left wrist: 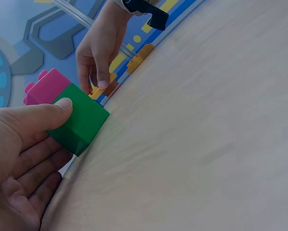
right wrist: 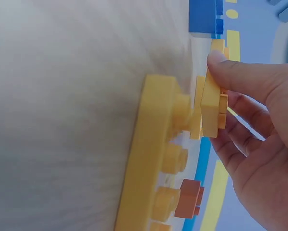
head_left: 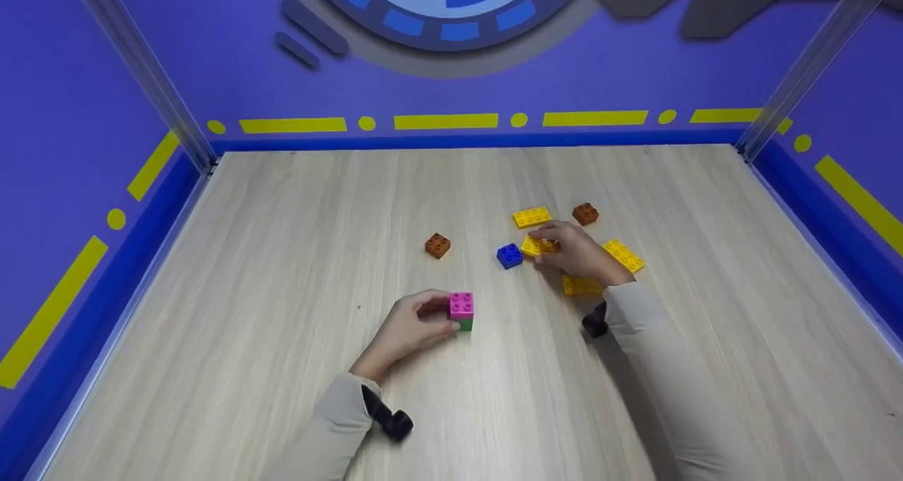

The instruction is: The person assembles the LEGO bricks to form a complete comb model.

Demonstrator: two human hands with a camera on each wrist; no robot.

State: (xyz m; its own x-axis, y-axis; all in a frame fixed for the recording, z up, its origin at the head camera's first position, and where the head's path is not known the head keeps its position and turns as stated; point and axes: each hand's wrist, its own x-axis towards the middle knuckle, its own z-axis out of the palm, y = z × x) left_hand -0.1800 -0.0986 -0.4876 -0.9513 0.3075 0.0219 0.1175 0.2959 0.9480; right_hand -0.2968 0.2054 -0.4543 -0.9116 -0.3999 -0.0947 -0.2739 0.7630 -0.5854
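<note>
My left hand (head_left: 416,322) pinches a two-brick stack, a pink brick (head_left: 461,303) on top of a green brick (left wrist: 81,118), with the thumb on the green side. The stack stands upright on the table. Farther right, my right hand (head_left: 575,250) pinches a flat yellow brick (right wrist: 212,96) between thumb and fingers, studs turned toward the palm in the right wrist view. A blue brick (head_left: 509,256) lies just left of that yellow brick. Another yellow brick (head_left: 583,285) sits under the right wrist, partly hidden.
Behind the right hand lies a yellow brick (head_left: 532,217), with a brown brick (head_left: 585,214) to its right. One more yellow brick (head_left: 623,255) is right of the wrist. A second brown brick (head_left: 437,245) lies mid-table. Blue walls (head_left: 451,93) edge the wooden table (head_left: 282,255).
</note>
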